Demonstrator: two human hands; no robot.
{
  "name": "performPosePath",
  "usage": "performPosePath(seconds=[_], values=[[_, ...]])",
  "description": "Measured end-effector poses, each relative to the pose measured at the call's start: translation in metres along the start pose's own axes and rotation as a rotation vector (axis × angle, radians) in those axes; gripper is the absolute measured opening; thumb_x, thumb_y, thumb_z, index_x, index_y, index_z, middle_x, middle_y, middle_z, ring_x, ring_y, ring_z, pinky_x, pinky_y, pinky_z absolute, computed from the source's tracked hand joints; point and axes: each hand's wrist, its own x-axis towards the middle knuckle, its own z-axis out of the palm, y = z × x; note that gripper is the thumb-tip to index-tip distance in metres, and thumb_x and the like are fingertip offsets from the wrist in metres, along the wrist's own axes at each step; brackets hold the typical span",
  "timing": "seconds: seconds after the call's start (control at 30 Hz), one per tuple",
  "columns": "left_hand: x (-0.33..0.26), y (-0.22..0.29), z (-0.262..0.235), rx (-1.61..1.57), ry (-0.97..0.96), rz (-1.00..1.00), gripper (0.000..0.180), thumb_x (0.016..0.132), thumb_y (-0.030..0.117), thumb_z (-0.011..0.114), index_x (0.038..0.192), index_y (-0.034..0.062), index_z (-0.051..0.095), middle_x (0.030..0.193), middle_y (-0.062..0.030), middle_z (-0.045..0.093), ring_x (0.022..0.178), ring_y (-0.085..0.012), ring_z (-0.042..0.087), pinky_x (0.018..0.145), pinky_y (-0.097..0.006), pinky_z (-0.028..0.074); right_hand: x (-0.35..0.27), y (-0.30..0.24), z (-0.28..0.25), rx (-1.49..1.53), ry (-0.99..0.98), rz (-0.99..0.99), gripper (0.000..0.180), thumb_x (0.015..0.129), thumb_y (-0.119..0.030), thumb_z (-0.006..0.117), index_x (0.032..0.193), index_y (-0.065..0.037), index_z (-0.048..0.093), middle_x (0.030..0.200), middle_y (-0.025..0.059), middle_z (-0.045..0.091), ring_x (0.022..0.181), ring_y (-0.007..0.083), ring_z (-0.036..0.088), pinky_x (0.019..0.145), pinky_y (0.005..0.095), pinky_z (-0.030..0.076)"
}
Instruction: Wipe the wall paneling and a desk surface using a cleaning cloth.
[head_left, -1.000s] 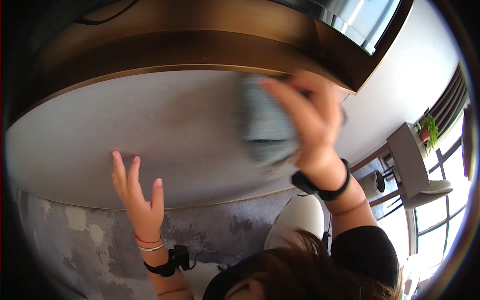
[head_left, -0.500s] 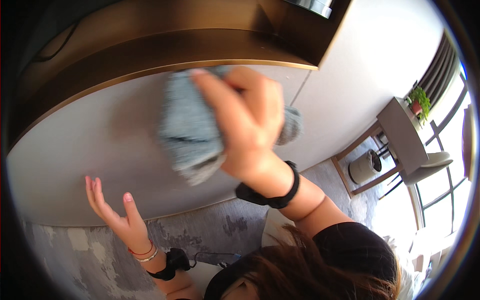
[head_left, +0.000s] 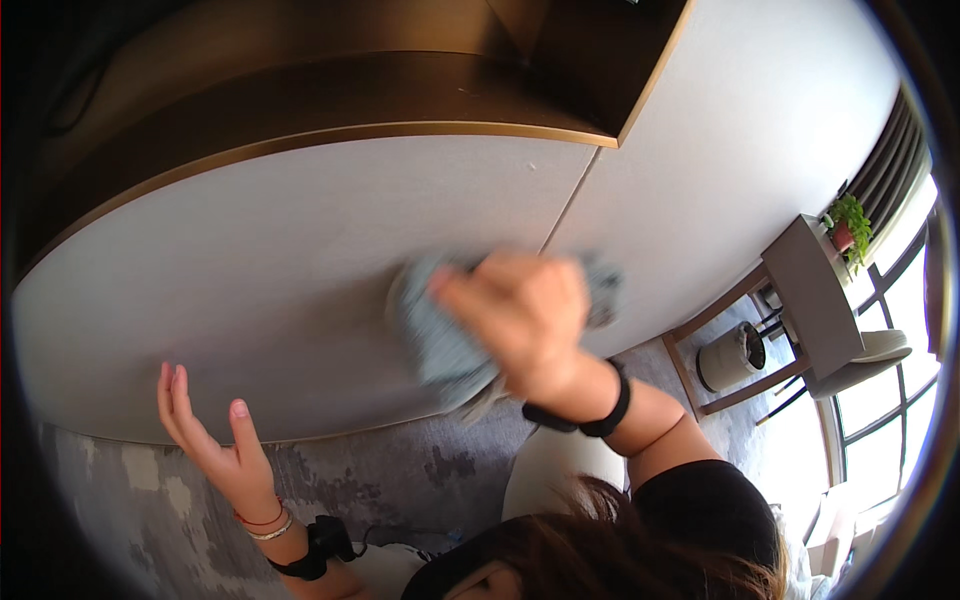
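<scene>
A bunched grey-blue cloth [head_left: 440, 330] is gripped in my right hand [head_left: 525, 315], which is smeared by motion. The cloth lies against the pale wall panel [head_left: 300, 240], below the gold-edged shelf recess, and its loose end sticks out past the right side of the hand. Lower left, my left hand [head_left: 220, 440] is raised with its fingers apart, holding nothing. It is close to the lower part of the panel; whether the fingertips touch it I cannot tell. Both wrists wear black straps.
Above the panel runs a brown recessed shelf [head_left: 400, 90] with a gold edge. To the right stand a desk [head_left: 815, 290] with a potted plant [head_left: 848, 228], a waste bin [head_left: 730, 357] beneath it and a chair [head_left: 860, 360]. Patterned grey carpet [head_left: 340, 480] covers the floor.
My right hand has moved down and to the right with the cloth, away from the shelf's edge. My left hand has shifted only slightly and stays spread.
</scene>
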Motion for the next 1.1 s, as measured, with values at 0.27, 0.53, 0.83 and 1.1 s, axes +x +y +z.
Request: performPosePath(seconds=[0.27, 0.53, 0.83, 1.1], values=[[-0.008, -0.004, -0.016, 0.125, -0.094, -0.004, 0.048, 0.087, 0.01, 0.055, 0.133, 0.0016, 0.043, 0.139, -0.0151, 0.038, 0.129, -0.0309, 0.037, 0.106, -0.043, 0.029, -0.02, 0.012, 0.004, 0.127, -0.153, -0.273, 0.038, 0.063, -0.016, 0.062, 0.1, -0.014, 0.069, 0.092, 0.001, 0.053, 0.077, 0.016, 0.049, 0.062, 0.0261, 0.04], [-0.004, -0.026, -0.028, 0.095, 0.031, -0.062, 0.048, 0.086, 0.01, 0.057, 0.132, 0.0018, 0.044, 0.136, -0.0152, 0.042, 0.128, -0.0294, 0.038, 0.106, -0.041, 0.029, 0.051, -0.013, 0.025, 0.068, 0.262, 0.005, 0.036, 0.064, -0.01, 0.064, 0.099, -0.002, 0.068, 0.089, 0.0056, 0.06, 0.078, 0.0202, 0.056, 0.065, 0.0301, 0.041], [-0.009, -0.042, -0.055, 0.077, 0.115, -0.048, 0.048, 0.086, 0.007, 0.057, 0.132, 0.0013, 0.043, 0.135, -0.0132, 0.045, 0.126, -0.0269, 0.041, 0.106, -0.04, 0.03, 0.021, -0.082, 0.061, 0.188, -0.284, -0.393, 0.039, 0.066, -0.012, 0.059, 0.103, -0.006, 0.068, 0.095, 0.0029, 0.059, 0.075, 0.0163, 0.054, 0.067, 0.0289, 0.042], [0.002, -0.061, -0.063, 0.058, 0.225, -0.002, 0.047, 0.087, 0.008, 0.055, 0.132, 0.0022, 0.043, 0.135, -0.0114, 0.047, 0.125, -0.026, 0.042, 0.106, -0.039, 0.03, 0.14, -0.059, 0.091, -0.208, 0.514, -0.513, 0.037, 0.066, -0.015, 0.06, 0.102, -0.015, 0.068, 0.093, -0.0047, 0.06, 0.073, 0.0156, 0.05, 0.059, 0.0302, 0.034]])
